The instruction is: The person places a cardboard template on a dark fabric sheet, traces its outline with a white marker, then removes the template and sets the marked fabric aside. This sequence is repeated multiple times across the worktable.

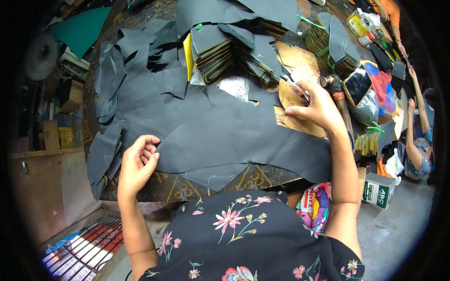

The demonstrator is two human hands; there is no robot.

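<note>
A broad dark grey sheet of smooth, leather-like material (220, 126) lies across the table in front of me. At its left edge my left hand (139, 159) has its fingers curled, thumb and fingertips closed on the border. Over the sheet's right side, my right hand (318, 107) is closed around a small silver metal tool (300, 90); the palm hides much of it, so its exact kind is unclear. Beneath that hand lie tan patterned pieces (293, 100). A smaller dark offcut (215, 175) pokes out under the sheet's near edge.
Bundles of yellow-edged dark pieces (213, 54) stand at the back, with another tied stack (335, 44) at far right. A hammer (342, 100) and a phone (357, 86) lie right. Loose grey scraps (108, 150) cover the left. Another person's arms (412, 126) show at far right.
</note>
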